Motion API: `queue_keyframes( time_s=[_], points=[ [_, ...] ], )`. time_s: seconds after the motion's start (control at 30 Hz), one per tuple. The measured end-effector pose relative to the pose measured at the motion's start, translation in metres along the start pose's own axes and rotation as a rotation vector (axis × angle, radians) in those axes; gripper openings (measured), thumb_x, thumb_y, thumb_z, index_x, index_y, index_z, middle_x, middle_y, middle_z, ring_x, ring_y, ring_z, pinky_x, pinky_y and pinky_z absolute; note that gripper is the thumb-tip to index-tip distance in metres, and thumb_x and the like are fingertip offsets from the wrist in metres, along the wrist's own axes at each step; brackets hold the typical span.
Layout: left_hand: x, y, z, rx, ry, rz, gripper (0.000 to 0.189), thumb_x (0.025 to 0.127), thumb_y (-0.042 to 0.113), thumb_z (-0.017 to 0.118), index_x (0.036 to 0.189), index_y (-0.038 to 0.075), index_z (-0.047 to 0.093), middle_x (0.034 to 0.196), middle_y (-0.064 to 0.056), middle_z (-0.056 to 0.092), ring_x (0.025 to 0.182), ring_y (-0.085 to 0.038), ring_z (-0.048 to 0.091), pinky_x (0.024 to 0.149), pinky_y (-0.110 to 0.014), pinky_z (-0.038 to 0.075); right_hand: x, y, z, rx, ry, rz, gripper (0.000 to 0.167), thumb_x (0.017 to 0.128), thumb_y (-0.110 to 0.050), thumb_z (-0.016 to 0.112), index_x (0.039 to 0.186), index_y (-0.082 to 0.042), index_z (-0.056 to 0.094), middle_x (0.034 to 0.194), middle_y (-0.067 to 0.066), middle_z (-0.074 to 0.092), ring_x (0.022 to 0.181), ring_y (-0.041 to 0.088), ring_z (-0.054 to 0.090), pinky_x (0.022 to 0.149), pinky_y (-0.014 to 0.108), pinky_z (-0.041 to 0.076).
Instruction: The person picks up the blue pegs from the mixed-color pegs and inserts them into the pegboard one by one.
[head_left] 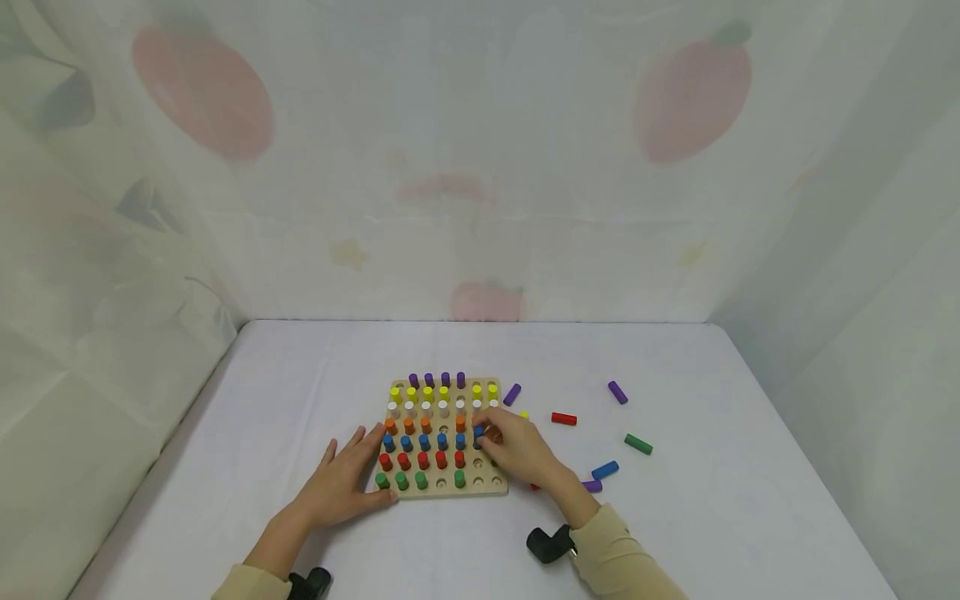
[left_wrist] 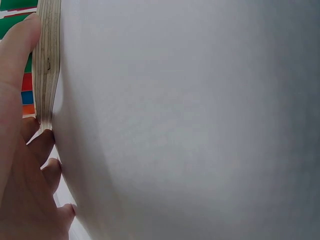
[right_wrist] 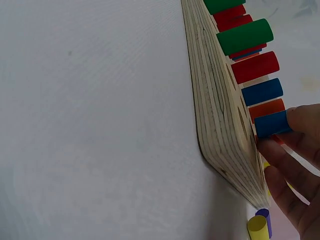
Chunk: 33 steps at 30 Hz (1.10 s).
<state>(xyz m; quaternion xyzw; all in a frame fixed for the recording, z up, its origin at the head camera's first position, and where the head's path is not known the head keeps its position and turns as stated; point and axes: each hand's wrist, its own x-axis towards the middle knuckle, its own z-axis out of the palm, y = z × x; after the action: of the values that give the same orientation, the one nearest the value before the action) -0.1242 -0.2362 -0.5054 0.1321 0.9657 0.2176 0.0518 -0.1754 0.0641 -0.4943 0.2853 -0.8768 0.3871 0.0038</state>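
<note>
A wooden pegboard (head_left: 486, 492) lies on the table with rows of coloured pegs standing in its holes: purple at the back, then yellow, white, orange, blue, red and green at the front. My right hand (head_left: 520, 446) pinches a blue peg (right_wrist: 271, 124) between thumb and fingers, over the right part of the blue row. Several holes on the right side are bare. At the board's left edge, my left hand (head_left: 341, 483) rests with fingers spread; its thumb (left_wrist: 31, 30) touches the front left corner beside the green pegs.
To the right of the board lie loose pegs: a red peg (head_left: 564, 419), a green peg (head_left: 638, 444), a blue peg (head_left: 605, 470) and several purple ones, such as the purple peg (head_left: 617, 392). A yellow peg (right_wrist: 258, 228) lies close by the board's right edge. White cloth covers the table (head_left: 300, 367).
</note>
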Motion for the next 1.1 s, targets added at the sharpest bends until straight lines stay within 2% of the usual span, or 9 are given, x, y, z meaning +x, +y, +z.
queue_keyframes(
  time_s=[0.4, 0.77, 1.1],
  points=[
    [-0.0004, -0.0005, -0.0002, 0.001, -0.002, -0.003, 0.106, 0.066, 0.070, 0.064, 0.148, 0.016, 0.023, 0.147, -0.008, 0.035, 0.138, -0.035, 0.022, 0.107, -0.064, 0.007, 0.0001, 0.0012, 0.0021, -0.012, -0.014, -0.010, 0.019, 0.087, -0.012, 0.063, 0.105, -0.014, 0.058, 0.096, 0.000, 0.063, 0.082, 0.003, 0.058, 0.072, 0.015, 0.051],
    [-0.0004, -0.0023, 0.0016, -0.005, 0.001, 0.000, 0.106, 0.066, 0.069, 0.065, 0.148, 0.016, 0.023, 0.147, -0.007, 0.035, 0.138, -0.034, 0.022, 0.107, -0.064, 0.007, -0.0010, -0.0004, 0.0013, -0.034, -0.021, 0.025, 0.017, 0.087, -0.015, 0.064, 0.104, -0.015, 0.060, 0.094, -0.004, 0.064, 0.080, 0.001, 0.057, 0.072, 0.015, 0.050],
    [0.0000, -0.0031, 0.0023, -0.002, 0.005, 0.001, 0.106, 0.066, 0.070, 0.064, 0.148, 0.016, 0.022, 0.147, -0.007, 0.034, 0.138, -0.034, 0.022, 0.107, -0.064, 0.007, -0.0016, -0.0032, -0.0023, -0.027, -0.037, 0.038, 0.017, 0.087, -0.015, 0.063, 0.104, -0.013, 0.062, 0.095, -0.001, 0.066, 0.079, 0.001, 0.057, 0.072, 0.015, 0.051]
  ],
)
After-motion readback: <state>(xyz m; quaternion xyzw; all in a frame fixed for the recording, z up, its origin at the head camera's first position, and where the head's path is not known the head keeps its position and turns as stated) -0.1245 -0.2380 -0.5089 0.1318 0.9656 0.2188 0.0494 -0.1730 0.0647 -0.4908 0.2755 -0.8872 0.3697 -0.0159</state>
